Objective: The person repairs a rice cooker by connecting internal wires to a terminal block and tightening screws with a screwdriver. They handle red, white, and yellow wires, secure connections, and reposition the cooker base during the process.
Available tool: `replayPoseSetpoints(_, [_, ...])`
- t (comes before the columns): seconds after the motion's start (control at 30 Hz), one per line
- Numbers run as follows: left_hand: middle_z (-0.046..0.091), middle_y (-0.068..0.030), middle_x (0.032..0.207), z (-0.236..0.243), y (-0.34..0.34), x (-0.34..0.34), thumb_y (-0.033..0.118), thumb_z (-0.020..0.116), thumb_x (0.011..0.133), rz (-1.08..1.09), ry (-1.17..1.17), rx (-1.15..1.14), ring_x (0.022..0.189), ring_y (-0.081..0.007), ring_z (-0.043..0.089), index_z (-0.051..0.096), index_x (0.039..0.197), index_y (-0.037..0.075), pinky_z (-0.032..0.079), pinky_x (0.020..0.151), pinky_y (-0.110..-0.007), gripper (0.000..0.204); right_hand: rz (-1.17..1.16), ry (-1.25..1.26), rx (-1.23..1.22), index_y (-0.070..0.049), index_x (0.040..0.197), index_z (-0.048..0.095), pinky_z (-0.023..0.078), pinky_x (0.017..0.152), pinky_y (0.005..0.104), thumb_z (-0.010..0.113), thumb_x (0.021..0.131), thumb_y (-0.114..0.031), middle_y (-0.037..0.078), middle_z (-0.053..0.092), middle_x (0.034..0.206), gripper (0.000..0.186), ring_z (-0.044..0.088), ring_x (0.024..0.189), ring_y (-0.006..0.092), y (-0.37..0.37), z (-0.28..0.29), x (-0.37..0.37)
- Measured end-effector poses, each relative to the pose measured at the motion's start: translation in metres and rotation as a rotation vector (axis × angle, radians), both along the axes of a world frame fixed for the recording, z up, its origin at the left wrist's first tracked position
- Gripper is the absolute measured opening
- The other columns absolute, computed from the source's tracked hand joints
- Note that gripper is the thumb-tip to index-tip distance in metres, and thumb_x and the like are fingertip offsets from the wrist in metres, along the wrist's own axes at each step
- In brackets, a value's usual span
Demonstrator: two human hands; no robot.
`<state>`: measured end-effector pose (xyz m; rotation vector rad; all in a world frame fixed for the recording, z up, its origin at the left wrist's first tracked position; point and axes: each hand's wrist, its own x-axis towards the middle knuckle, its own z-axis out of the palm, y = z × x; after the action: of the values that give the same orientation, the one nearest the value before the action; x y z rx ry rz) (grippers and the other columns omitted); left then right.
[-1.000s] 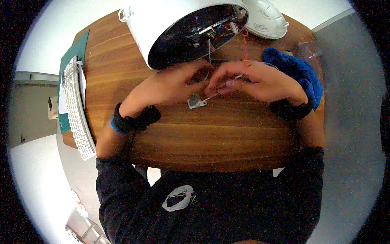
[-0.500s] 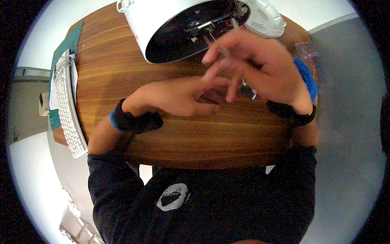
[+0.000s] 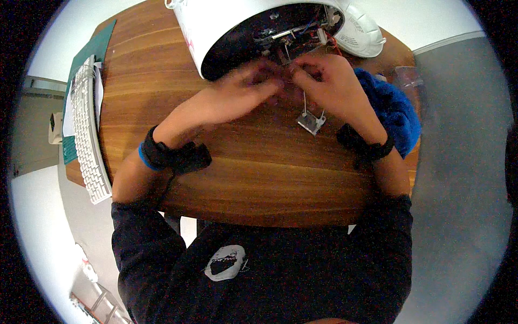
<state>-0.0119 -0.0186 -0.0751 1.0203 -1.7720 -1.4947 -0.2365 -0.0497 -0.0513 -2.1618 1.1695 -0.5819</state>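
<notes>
Two hands up at the open mouth of the housing [image 3: 216, 21]. My left hand [image 3: 232, 97] is just on the near side of its rim, fingers bent inward, blurred; can't tell if they're pinching anything. My right hand [image 3: 329, 81] is beside it, also just near of the mouth, thumb and fingers curled in, tips close to the left ones. Grip there is hidden too, can't call it.

Small plate [image 3: 311, 123], part clear, part metal-looking, sits on the near side of the housing, below my right hand. Thin pale wire [image 3: 304, 102] runs from it up toward that hand and goes out of sight at the fingers. Can't tell if the plate hangs or touches the desk [image 3: 248, 189].

Around the housing: dark inside, with red wires [image 3: 334, 46] at the right end of the mouth. White vented lid [image 3: 362, 32] to its right. Blue cloth [image 3: 400, 119] near-right of it, clear bag [image 3: 411, 78] farther right. Keyboard [image 3: 89, 129] well to its left, partly over a green mat [image 3: 97, 46].
</notes>
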Motion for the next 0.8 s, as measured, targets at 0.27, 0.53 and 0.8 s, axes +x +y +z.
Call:
replayPoseSetpoints(0.27, [0.068,-0.0072,0.119,0.004,0.010,-0.008,0.020,0.060,0.100,0.258,0.109,0.183,0.110,-0.0157,0.061,0.061,0.127,0.002,0.048,0.097,-0.030,0.033,0.013,-0.046,-0.172,-0.004,0.113,0.067,0.055,0.066,0.0417,0.059,0.099,-0.023,0.018,0.071,0.086,0.025,0.069,0.076,0.0312,-0.015,-0.037,-0.002])
replayPoseSetpoints(0.53, [0.064,-0.0079,0.127,0.019,0.014,-0.013,0.009,0.056,0.096,0.283,0.173,0.274,0.117,-0.0172,0.058,0.058,0.132,0.002,0.046,0.102,-0.030,0.037,0.080,-0.181,-0.126,-0.006,0.119,0.058,0.052,0.061,0.0325,0.053,0.104,-0.014,0.009,0.068,0.092,0.017,0.064,0.073,0.0184,-0.017,-0.049,0.000])
replayPoseSetpoints(0.8, [0.062,-0.0101,0.132,0.024,0.019,-0.017,0.009,0.059,0.096,0.317,0.396,0.421,0.121,-0.0194,0.058,0.054,0.138,0.003,0.045,0.106,-0.033,0.042,0.236,-0.047,-0.230,-0.004,0.114,0.062,0.053,0.074,0.0408,0.059,0.098,-0.015,0.017,0.068,0.094,0.019,0.067,0.087,0.0288,-0.017,-0.032,-0.009])
